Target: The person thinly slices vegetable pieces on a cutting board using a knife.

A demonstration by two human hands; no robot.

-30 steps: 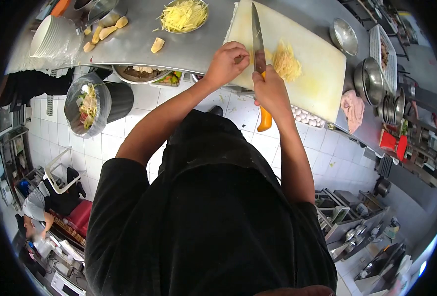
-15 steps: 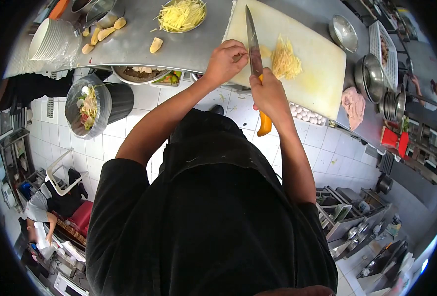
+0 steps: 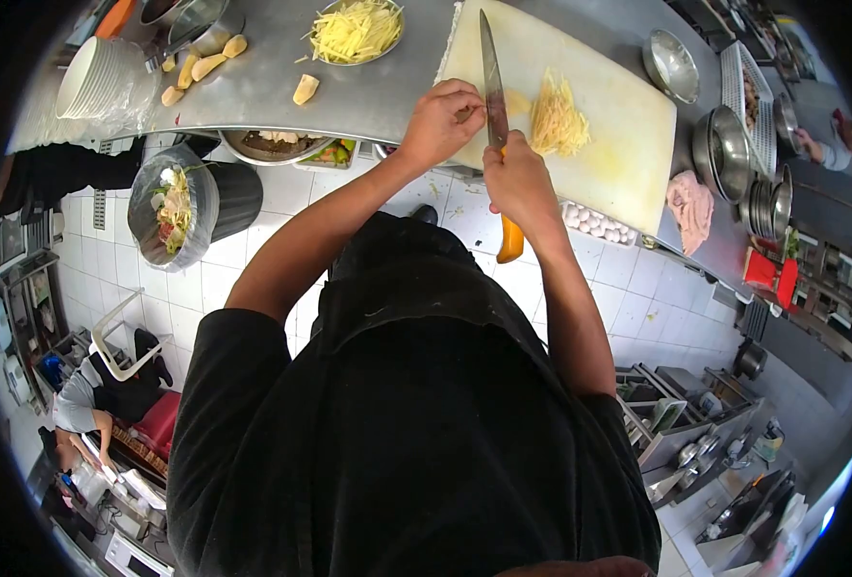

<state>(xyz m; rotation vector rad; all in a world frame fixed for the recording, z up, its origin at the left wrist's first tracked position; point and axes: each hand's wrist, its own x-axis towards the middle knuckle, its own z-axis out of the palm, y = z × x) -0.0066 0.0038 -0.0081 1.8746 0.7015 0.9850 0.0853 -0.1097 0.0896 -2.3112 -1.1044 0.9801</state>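
My right hand (image 3: 520,178) grips a kitchen knife (image 3: 494,82) with an orange handle, its long blade pointing away over the white cutting board (image 3: 628,125). My left hand (image 3: 443,123) is closed beside the blade at the board's left edge, fingertips pinched together close to the steel; whatever they hold is hidden. Just right of the blade lies a pale slice (image 3: 516,102). Beyond it sits a heap of thin pale-yellow strips (image 3: 559,117), which look like ginger. More such strips (image 3: 356,31) fill a metal bowl on the counter to the left.
Peeled pieces (image 3: 305,89) lie left of the board, near stacked white bowls (image 3: 92,77). Metal bowls (image 3: 671,65) and a pink cloth (image 3: 689,210) are on the right. Below the counter stand a lined waste bin (image 3: 173,212) and a tray of eggs (image 3: 597,223). Other people work at both sides.
The knife's handle and my right hand have shifted slightly left. My left hand stays nearly in place. A person at the far right has moved an arm near the bowls.
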